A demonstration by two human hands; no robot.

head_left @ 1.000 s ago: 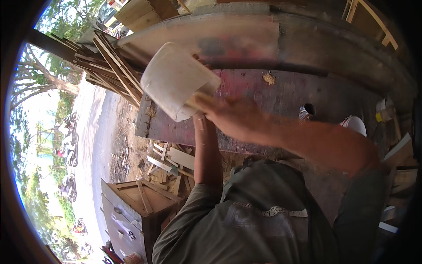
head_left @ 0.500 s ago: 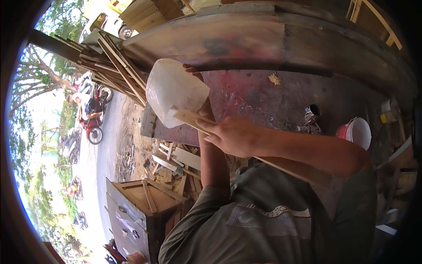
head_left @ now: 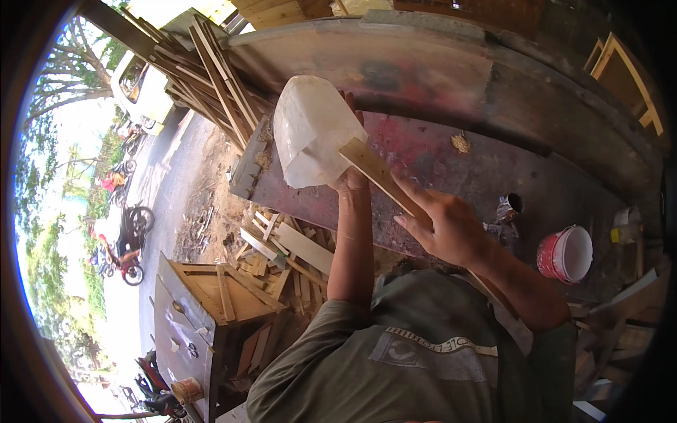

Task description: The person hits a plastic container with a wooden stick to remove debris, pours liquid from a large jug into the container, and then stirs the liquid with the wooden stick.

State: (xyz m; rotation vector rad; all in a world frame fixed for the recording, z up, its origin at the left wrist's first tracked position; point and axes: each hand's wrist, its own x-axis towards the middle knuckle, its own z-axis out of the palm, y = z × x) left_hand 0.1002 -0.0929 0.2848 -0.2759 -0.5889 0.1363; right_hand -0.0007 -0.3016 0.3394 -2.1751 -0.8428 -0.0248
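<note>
My left hand is wrapped round the far side of a translucent white plastic container with angled, cut-looking edges. Its fingertips show past the container's right edge, while the palm is mostly hidden. A long flat wooden stick is gripped in my right hand, slanting up to the left. The stick's broad end overlaps the container's lower right edge; whether it touches cannot be made out. Beyond my right wrist, the stick's other end passes partly hidden under the forearm.
A dark, red-stained worktable lies beneath, with a sawdust pile, a small paint-smeared can and a red-and-white bucket. Wood scraps and a wooden cabinet are nearer left. Timber strips lean far left, beside a road with motorcycles.
My right hand has moved right and slightly down, drawing the stick's end toward the container's right edge. The container appears higher and farther right as the whole view has turned.
</note>
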